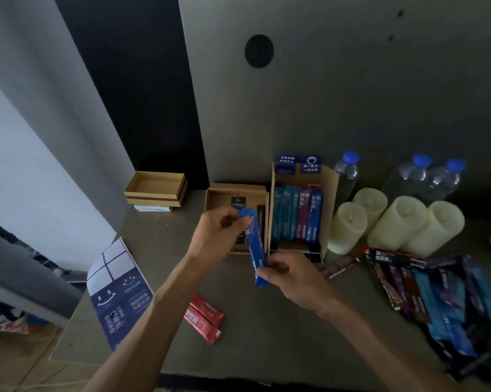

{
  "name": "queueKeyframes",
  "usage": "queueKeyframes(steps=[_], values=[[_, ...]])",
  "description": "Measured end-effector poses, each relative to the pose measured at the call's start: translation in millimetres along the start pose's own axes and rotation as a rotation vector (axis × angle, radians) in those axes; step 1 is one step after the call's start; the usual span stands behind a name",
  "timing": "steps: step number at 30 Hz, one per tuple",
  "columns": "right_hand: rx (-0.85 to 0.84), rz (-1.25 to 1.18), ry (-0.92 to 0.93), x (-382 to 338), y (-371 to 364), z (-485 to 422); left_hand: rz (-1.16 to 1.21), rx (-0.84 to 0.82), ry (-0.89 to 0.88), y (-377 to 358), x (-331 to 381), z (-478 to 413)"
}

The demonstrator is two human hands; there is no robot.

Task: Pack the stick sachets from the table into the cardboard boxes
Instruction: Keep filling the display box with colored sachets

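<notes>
The person is holding one blue sachet (255, 244) in both hands above the table (267, 349). The left hand (219, 236) is pinching its upper end and the right hand (292, 275) is pinching its lower end. The sachet is hanging tilted in the air over the near edge of the low box (210, 210), just beside the tall box (330, 199), and is touching neither.

Work done: the tall box is carrying a standing row of sachets (298, 213) in teal, purple and blue, filling most of its width. The low box is showing a few dark items inside; what they are cannot be told.

Work left: a large loose pile (437, 292) of mixed sachets is lying on the right side of the table, well apart from both boxes. A brown sachet (340, 268) is lying near the tall box, and two red sachets (204, 318) are lying under the left forearm.

Judgement: the task is under way but well short of half done, given the size of the pile.

Other items present: candles (391, 222), water bottles (425, 176), a shallow tray box (156, 188) at the back left, and a blue leaflet (119, 292).
</notes>
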State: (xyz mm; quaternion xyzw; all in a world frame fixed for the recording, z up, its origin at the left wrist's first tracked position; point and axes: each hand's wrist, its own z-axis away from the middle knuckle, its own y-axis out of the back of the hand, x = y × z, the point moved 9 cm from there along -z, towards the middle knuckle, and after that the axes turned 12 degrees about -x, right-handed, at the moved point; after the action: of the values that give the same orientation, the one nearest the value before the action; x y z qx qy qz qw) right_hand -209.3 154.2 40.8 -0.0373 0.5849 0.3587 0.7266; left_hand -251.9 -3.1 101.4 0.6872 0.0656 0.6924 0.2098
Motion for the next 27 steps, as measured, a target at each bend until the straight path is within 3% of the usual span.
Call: queueKeyframes(steps=[2, 6, 8, 16, 23, 27], values=[[0.031, -0.028, -0.012, 5.1, 7.8, 5.1, 0.022, -0.014, -0.007, -7.3, 3.5, -1.3], [0.055, -0.085, 0.001, 8.5, 17.0, 12.6, 0.099, -0.259, 0.044, -41.7, -4.0, -2.3], [0.068, -0.127, 0.01, 9.8, 21.8, 15.3, 0.042, -0.299, 0.05, -54.1, -7.3, -1.2], [0.177, -0.157, 0.045, 18.4, 41.2, 23.7, -0.071, -0.258, 0.014, -72.9, -9.2, -13.0], [0.471, -0.002, -0.095, 32.1, 74.2, -3.9, -0.183, 0.061, 0.035, -50.4, -16.0, -21.1], [0.556, 0.013, -0.187, 34.2, 84.3, -30.4, -0.269, 0.076, 0.045, -53.0, -23.1, -33.6]])
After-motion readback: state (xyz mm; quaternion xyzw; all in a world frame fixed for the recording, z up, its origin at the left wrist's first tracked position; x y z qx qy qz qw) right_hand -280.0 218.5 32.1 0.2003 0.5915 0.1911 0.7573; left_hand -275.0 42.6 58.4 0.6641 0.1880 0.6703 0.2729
